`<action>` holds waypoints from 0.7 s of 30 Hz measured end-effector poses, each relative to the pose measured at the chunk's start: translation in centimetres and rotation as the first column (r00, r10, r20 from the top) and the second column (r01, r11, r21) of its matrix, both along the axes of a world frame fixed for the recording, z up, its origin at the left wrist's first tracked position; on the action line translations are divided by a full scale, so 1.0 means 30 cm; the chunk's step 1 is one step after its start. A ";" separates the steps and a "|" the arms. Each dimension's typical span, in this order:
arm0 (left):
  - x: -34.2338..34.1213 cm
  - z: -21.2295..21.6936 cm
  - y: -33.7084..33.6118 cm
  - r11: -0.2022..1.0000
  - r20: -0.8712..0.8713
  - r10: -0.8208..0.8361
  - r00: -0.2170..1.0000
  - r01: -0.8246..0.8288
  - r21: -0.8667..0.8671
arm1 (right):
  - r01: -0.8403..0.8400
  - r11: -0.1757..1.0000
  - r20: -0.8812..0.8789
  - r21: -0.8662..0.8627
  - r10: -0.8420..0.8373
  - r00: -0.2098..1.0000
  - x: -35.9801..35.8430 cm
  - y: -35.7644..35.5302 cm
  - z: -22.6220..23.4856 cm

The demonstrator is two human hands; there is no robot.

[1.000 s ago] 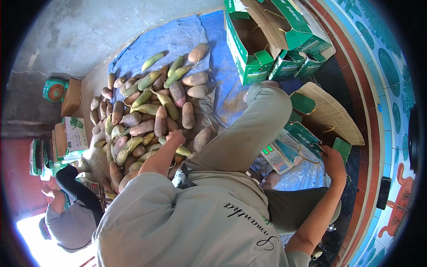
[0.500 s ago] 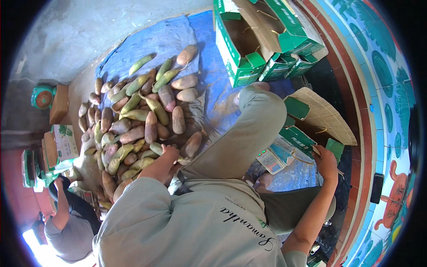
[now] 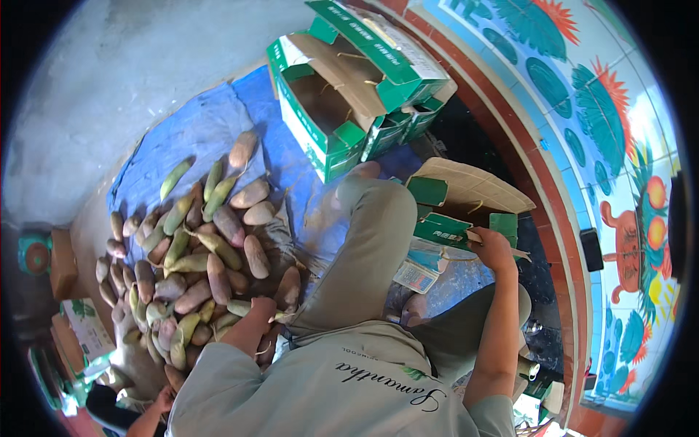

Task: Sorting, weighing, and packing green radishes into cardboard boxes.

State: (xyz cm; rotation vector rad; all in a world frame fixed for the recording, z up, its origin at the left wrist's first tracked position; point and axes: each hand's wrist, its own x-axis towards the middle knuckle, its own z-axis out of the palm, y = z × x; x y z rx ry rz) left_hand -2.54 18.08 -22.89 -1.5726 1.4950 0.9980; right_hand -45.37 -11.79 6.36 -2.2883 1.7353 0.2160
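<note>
My left hand (image 3: 261, 312) is over the near right edge of a pile of radishes (image 3: 196, 295). Its fingers curl down, partly hidden, around what looks like a green radish with a pale tip (image 3: 281, 317) poking out beside the hand. A reddish radish (image 3: 289, 288) lies just beyond it. My right hand (image 3: 495, 251) grips the near edge of an open green carton (image 3: 439, 228) standing beyond my right knee. The carton's brown lid (image 3: 470, 182) stands raised on its far side, and its inside is mostly hidden.
More green-and-white cartons (image 3: 306, 124) stand open at the back. A blue tarp (image 3: 189, 131) lies under the pile. Between my legs is a scale with a keypad (image 3: 416, 277). At the lower left, another person's hand (image 3: 166, 399) reaches toward the pile. A painted tile wall (image 3: 582, 146) borders the right.
My view has turned, so the pile and cartons appear further left. My hands stay at the radish and the carton edge. The other person's hand has come closer to the pile.
</note>
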 end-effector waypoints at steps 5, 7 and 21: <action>0.001 -0.016 -0.077 0.986 -0.104 0.057 0.993 -0.072 -0.150 | 0.026 0.999 -0.005 0.024 -0.026 1.000 -0.007 -0.013 -0.006; 0.011 -0.018 -0.096 0.950 -0.147 0.160 0.976 -0.193 -0.244 | 0.028 0.999 -0.010 0.029 -0.028 1.000 -0.002 -0.020 -0.005; 0.061 0.211 -0.229 0.538 -0.323 0.526 0.787 -0.602 -0.590 | -0.169 0.985 0.079 0.030 0.167 0.983 -0.064 -0.067 -0.047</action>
